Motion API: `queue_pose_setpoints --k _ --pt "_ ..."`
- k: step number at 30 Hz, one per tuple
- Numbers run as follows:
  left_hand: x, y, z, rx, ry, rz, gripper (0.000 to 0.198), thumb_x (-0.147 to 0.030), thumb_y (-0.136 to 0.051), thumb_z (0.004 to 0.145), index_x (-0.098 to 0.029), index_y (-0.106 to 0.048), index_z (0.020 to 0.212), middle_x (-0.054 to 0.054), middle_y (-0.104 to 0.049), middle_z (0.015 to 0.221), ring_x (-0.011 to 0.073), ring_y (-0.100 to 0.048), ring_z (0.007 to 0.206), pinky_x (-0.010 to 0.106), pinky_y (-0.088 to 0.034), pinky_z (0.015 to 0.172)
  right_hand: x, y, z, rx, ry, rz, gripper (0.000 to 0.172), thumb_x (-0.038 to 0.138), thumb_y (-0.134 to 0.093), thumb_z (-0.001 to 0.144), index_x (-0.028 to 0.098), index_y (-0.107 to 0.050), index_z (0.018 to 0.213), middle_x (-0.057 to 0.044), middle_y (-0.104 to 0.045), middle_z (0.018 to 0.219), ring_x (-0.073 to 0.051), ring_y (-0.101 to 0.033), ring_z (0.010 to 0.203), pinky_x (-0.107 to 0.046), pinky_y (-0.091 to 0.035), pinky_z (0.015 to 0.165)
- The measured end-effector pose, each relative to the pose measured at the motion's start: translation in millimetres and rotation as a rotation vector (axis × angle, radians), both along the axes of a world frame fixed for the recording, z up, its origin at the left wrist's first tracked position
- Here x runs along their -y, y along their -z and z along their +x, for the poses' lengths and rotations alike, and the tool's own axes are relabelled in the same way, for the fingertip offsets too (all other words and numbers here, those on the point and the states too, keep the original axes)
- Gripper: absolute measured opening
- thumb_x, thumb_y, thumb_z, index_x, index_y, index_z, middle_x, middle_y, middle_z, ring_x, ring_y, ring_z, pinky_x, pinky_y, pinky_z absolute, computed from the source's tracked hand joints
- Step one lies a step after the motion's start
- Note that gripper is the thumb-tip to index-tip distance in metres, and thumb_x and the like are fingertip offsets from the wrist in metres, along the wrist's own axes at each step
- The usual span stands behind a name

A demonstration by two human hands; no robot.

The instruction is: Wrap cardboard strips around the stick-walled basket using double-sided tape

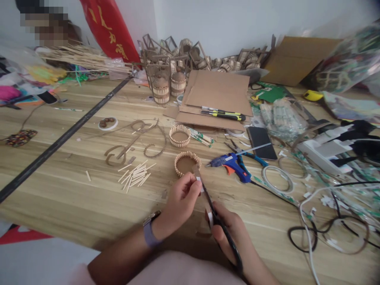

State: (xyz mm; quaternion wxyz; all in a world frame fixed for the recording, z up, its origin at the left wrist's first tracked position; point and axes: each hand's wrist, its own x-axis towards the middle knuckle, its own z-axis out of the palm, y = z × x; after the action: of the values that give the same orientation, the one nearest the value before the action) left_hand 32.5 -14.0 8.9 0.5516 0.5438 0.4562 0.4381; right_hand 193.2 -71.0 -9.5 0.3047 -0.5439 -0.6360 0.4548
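My left hand (179, 200) pinches a thin brown strip (196, 171) bearing a small white piece, perhaps tape. Black-handled scissors (230, 241) are gripped in my right hand (234, 225), their blades pointing up beside the strip. Whether the blades touch the strip cannot be made out. Just beyond my left fingertips sits a round wooden-stick basket (187, 163) with a brown base. A second similar basket (179, 135) stands behind it. To the left lies a pile of short wooden sticks (136, 176). A blue glue gun (231, 163) rests to the right.
Cardboard sheets (216, 93) carry two utility knives (224, 115). Finished lantern-like baskets (160, 89) stand at the back. A phone (261, 142), a tape roll (277, 179), a white power strip (326, 148) and looping cables (308, 237) occupy the right. Another person is at the far left.
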Motion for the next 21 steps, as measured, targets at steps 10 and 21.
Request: queue_pose_setpoints --k 10,21 --pt "8.8 -0.9 6.0 -0.051 0.021 0.014 0.032 -0.038 -0.046 0.096 -0.021 -0.04 0.069 -0.006 -0.037 0.062 0.0108 -0.036 0.057 0.023 -0.032 0.055 -1.1 -4.1 0.0 -0.026 0.019 0.021 0.074 0.093 -0.029 0.073 0.022 -0.048 0.071 0.003 -0.043 0.06 -0.013 -0.038 0.054 -0.026 -0.033 0.05" --pt "11.8 1.2 8.5 -0.01 0.095 -0.028 0.028 -0.034 -0.047 0.094 -0.021 -0.042 0.07 -0.006 -0.038 0.061 0.0111 -0.037 0.057 0.024 -0.032 0.055 -2.7 -5.8 -2.4 0.009 0.049 0.076 0.078 0.094 -0.025 0.074 0.02 -0.05 0.072 0.002 -0.044 0.06 -0.014 -0.038 0.054 -0.026 -0.035 0.049"
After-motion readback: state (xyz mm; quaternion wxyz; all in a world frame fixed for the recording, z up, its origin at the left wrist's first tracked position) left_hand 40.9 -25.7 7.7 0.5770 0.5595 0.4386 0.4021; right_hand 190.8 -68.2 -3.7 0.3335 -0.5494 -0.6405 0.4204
